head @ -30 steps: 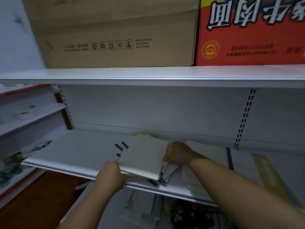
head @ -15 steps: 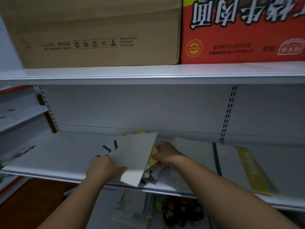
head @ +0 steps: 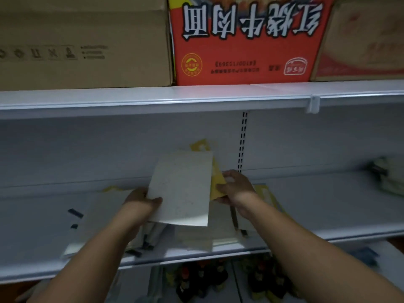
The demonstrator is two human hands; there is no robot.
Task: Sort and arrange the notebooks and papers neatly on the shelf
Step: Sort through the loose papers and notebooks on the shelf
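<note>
A pale speckled notebook [head: 182, 189] stands nearly upright above the white shelf [head: 328, 206]. My left hand [head: 141, 201] grips its lower left edge, thumb on the cover. Behind it a yellow notebook [head: 217, 182] sticks out to the right, and my right hand [head: 237, 188] holds that one by its right edge. Below my hands lies a loose heap of papers and notebooks [head: 196, 237] on the shelf, some with dark spines. Another pale notebook [head: 102, 213] lies flat to the left. A yellow-edged notebook [head: 265, 193] shows behind my right wrist.
The upper shelf [head: 196, 97] carries a brown carton [head: 83, 44], a red printed box [head: 244, 40] and another carton at the right. A bundle of light-coloured things [head: 389, 176] sits at the shelf's far right. Bottles [head: 196, 278] stand on the level below.
Both hands have lifted the speckled and yellow notebooks off the heap and tipped them upright. The view has shifted to the right.
</note>
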